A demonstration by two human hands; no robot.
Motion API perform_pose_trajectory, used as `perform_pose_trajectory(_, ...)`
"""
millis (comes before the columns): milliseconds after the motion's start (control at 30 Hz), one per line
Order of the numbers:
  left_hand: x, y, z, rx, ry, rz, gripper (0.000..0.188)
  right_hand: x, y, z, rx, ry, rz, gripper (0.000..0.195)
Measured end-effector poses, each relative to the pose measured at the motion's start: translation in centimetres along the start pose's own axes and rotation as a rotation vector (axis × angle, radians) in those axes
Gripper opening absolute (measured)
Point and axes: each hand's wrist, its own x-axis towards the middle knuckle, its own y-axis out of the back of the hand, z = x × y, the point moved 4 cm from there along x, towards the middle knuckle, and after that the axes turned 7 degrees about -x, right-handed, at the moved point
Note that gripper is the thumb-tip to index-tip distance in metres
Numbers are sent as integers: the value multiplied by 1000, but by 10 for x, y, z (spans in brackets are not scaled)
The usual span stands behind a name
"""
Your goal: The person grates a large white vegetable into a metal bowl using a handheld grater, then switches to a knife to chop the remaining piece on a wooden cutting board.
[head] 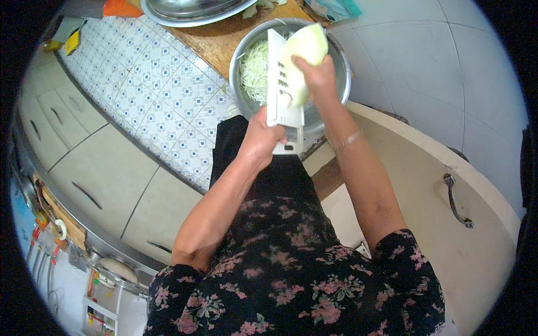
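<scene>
My left hand (259, 138) grips the handle end of a white plastic grater (276, 98), which slants over a round metal basin (342, 46). My right hand (320, 80) is closed around a large piece of pale green peeled vegetable (309, 42), perhaps a gourd or melon. The piece lies against the grater's face, covering part of it, and is slightly blurred. Pale green shreds (254, 71) are heaped in the left side of the basin. What lies directly beneath the grater is hidden.
The basin stands at the end of a wooden table (201, 46), beside a large metal lid or bowl (197, 10) and a teal plastic bag (336, 8). A tiled wall (403, 54) borders the right. Cabinets (96, 168) run along the left, and a cream drawer front (412, 168) sits at my right.
</scene>
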Motion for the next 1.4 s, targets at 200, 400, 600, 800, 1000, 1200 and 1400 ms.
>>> perform_pose_trajectory(200,-12,3,-10,-2,46,-23,47,13,24,-24,95,-82,-70,37)
perform_pose_trajectory(400,3,5,0,-59,-12,20,46,-110,36,-16,-106,140,-175,48)
perform_pose_trajectory(600,-20,-11,-14,37,40,2,43,34,12,10,14,-66,-42,37)
perform_pose_trajectory(800,-3,-1,-4,-29,-24,44,46,-33,32,-33,156,-163,-168,48)
perform_pose_trajectory(1000,-11,-8,-6,41,-23,40,40,-63,19,-4,-100,-87,-38,55)
perform_pose_trajectory(1200,-21,-14,-9,115,0,21,44,23,27,-20,154,-88,-74,38)
perform_pose_trajectory(1400,-2,-5,2,-8,-35,55,42,-93,40,13,129,-230,-155,46)
